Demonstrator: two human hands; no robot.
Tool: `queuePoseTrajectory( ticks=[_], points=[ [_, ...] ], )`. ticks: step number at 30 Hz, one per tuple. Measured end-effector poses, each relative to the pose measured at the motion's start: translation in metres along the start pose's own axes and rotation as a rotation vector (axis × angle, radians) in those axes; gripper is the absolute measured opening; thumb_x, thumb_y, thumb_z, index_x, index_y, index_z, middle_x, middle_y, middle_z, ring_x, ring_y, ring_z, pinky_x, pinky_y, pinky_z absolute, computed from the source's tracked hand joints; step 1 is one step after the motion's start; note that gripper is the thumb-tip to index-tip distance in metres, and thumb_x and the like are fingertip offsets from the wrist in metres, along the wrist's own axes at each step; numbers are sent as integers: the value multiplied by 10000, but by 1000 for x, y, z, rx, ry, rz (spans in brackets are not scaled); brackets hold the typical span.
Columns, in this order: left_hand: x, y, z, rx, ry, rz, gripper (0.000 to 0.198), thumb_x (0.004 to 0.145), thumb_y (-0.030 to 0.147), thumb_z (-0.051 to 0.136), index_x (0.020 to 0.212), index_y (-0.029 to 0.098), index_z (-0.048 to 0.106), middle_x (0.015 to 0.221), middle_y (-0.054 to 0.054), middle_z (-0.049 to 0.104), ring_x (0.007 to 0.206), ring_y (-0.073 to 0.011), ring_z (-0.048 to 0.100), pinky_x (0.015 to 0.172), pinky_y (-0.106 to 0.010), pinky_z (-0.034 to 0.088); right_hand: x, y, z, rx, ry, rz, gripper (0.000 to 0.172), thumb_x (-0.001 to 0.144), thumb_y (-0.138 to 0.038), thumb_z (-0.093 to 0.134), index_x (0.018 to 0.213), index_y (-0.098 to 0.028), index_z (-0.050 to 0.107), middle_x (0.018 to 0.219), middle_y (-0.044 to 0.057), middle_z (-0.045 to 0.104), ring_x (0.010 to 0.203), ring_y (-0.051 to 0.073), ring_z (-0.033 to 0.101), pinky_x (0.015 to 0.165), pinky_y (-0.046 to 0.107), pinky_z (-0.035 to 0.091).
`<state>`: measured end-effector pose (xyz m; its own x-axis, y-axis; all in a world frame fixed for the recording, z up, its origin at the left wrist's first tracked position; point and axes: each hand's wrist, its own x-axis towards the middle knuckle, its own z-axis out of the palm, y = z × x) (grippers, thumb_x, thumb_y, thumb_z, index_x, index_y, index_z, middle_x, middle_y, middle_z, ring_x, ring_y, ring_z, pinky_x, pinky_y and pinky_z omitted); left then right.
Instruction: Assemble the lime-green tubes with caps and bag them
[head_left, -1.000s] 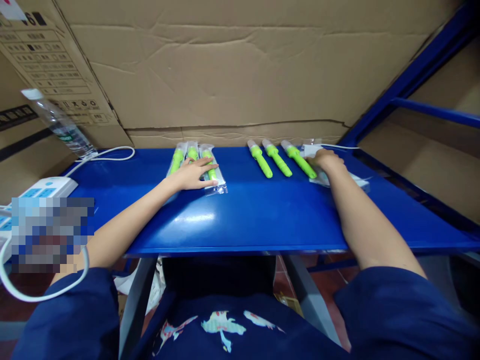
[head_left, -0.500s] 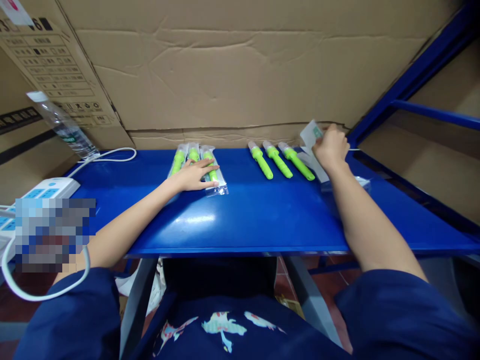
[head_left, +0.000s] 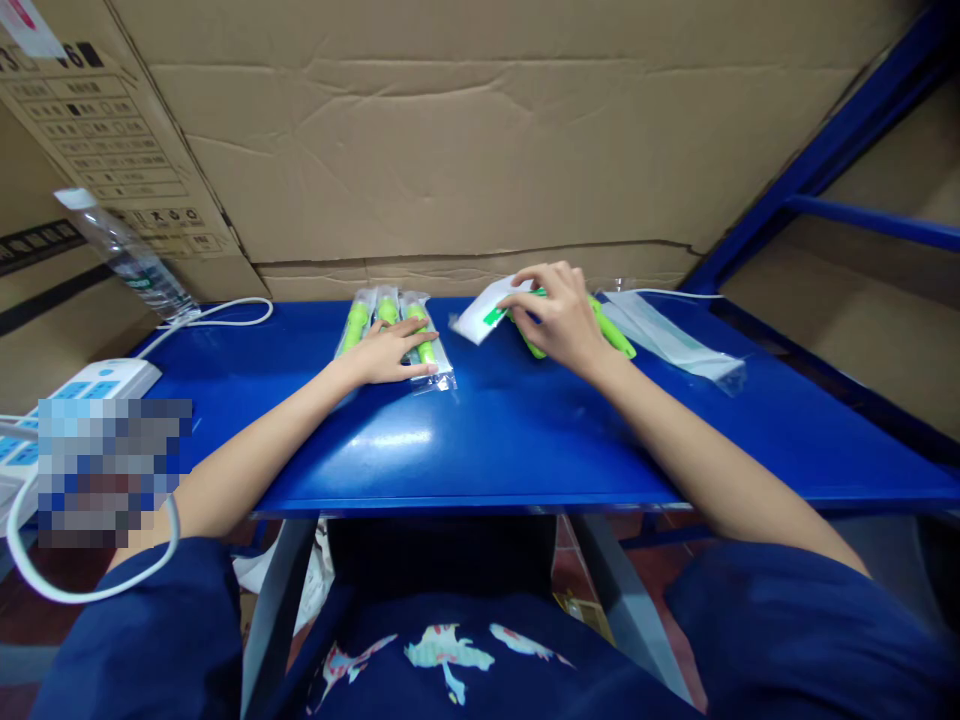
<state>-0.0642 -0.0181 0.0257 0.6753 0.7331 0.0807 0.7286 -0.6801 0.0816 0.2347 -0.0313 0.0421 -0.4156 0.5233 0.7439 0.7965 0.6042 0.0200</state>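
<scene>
My left hand (head_left: 391,350) lies flat with fingers spread over several lime-green sticks with clear caps (head_left: 419,317), each in a clear plastic bag. The bags lie side by side on the blue table (head_left: 450,450). My right hand (head_left: 559,315) pinches a flat white packet with a green mark (head_left: 480,312), tilted above the table between the two groups of sticks. Beneath and behind that hand lie loose lime-green sticks (head_left: 616,330), mostly hidden by it. Farther right is a flat, whitish clear-plastic sleeve or stack of sleeves (head_left: 679,340).
A white power strip (head_left: 97,385) with a cable (head_left: 232,310) occupies the table's left side. A clear water bottle (head_left: 135,260) leans by the cardboard (head_left: 450,150) at the back left. Blue metal framing (head_left: 817,150) rises on the right.
My right hand has moved left from the plastic sleeves, carrying the white packet over the loose green sticks. The sleeves now lie uncovered. My left hand stays in place.
</scene>
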Motion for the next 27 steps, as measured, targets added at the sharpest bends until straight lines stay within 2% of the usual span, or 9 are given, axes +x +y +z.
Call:
queuePoseTrajectory(
  ticks=[3,6,12,16,20,25,27],
  points=[
    [0,0,1,5,5,-6,719,946,674,466,1539,268,441,1655,-134,330,1511,-363,340,1233,-596,195,-3,-16,4,122,-88,-94,231,975,-230,514,886,-264,725,1143,84,674,975,251,613,897,470,499],
    [0,1,1,15,3,-11,719,950,672,465,1543,266,435,1656,-140,325,1512,-361,341,1232,-611,191,-6,-25,7,288,-181,-116,264,980,-235,480,887,-248,726,1248,92,667,929,224,653,846,435,539],
    [0,1,1,24,2,-4,719,952,659,472,1547,258,428,1659,-141,316,1515,-370,329,1226,-623,197,-11,-27,12,551,-259,-14,204,948,-265,530,915,-267,731,1403,72,620,1144,268,675,1016,533,526],
    [1,-1,2,19,15,3,707,952,665,462,1538,269,438,1648,-145,341,1503,-361,353,1221,-607,213,-11,-27,13,629,-242,59,114,908,-305,634,950,-275,735,1429,68,603,1233,296,640,1116,582,458],
    [1,-1,3,22,31,14,712,953,664,457,1527,244,455,1635,-160,362,1488,-369,375,1219,-603,217,-9,-28,13,685,-191,67,178,886,-338,699,1053,-282,730,1474,78,561,1325,316,577,1168,595,411],
    [0,4,1,30,73,9,731,945,660,468,1514,202,464,1660,-173,299,1533,-389,281,1223,-626,186,-12,-24,21,587,-146,-84,351,952,-379,630,1273,-242,668,1558,113,460,1361,333,547,1161,625,420],
    [0,7,1,-12,115,24,729,951,679,439,1501,202,471,1648,-171,330,1530,-386,288,1221,-621,195,-13,-23,25,532,-129,-163,401,985,-377,581,1357,-233,620,1590,126,416,1375,330,534,1160,615,429]
  ],
)
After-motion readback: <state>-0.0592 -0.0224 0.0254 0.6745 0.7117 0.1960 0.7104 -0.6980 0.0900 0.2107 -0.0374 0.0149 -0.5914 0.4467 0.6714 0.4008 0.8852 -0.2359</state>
